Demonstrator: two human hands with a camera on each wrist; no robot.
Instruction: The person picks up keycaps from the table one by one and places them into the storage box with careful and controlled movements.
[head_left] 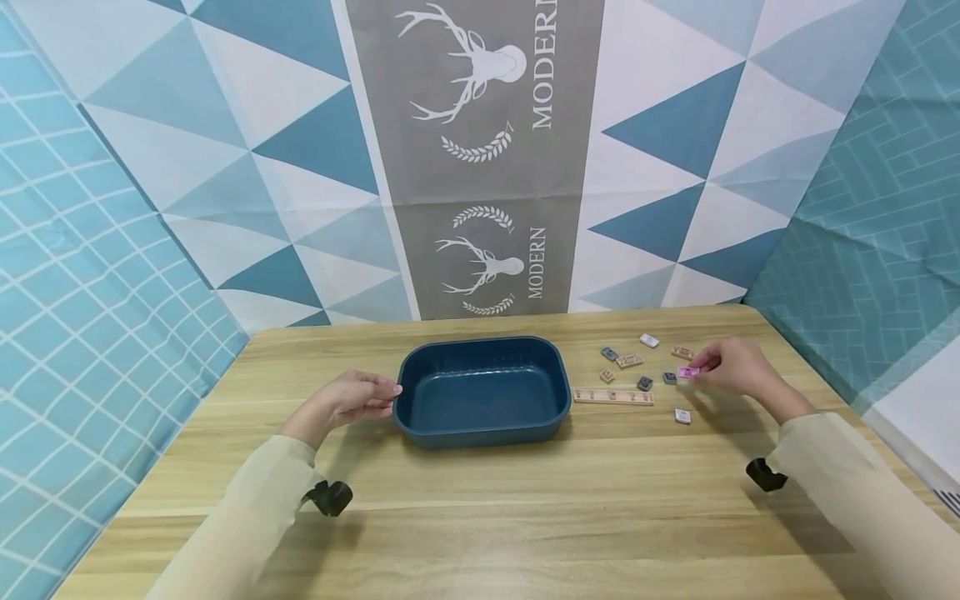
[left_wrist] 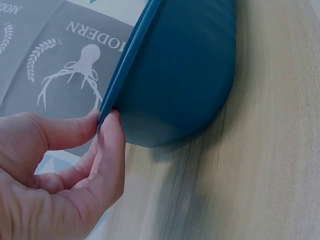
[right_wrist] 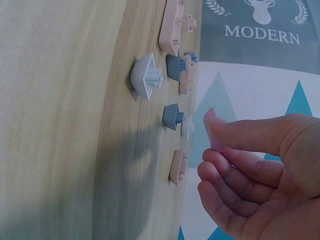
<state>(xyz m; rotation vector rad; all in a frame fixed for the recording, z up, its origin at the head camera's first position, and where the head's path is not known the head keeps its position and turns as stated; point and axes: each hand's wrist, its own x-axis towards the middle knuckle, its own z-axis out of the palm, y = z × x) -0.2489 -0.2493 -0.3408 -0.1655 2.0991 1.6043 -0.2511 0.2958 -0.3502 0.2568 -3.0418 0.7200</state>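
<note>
A dark blue rectangular bin (head_left: 483, 400) stands on the table; my left hand (head_left: 360, 397) pinches its left rim between thumb and fingers. The left wrist view shows that hand (left_wrist: 65, 170) gripping the edge of the bin (left_wrist: 180, 65). On the right, my right hand (head_left: 738, 368) pinches a small pink keycap (head_left: 687, 372) above the table. In the right wrist view the pink keycap (right_wrist: 215, 132) is between thumb and fingertips of the hand (right_wrist: 260, 170). Near it lie a white keycap (right_wrist: 143, 76) and a dark keycap (right_wrist: 171, 116), stems up.
Several small keycaps in peach, dark grey and white, such as a peach one (head_left: 629, 361), are scattered right of the bin. A long peach keycap (head_left: 613, 397) lies beside the bin's right wall. A patterned cloth backdrop (head_left: 487, 183) rises behind the wooden table (head_left: 525, 517).
</note>
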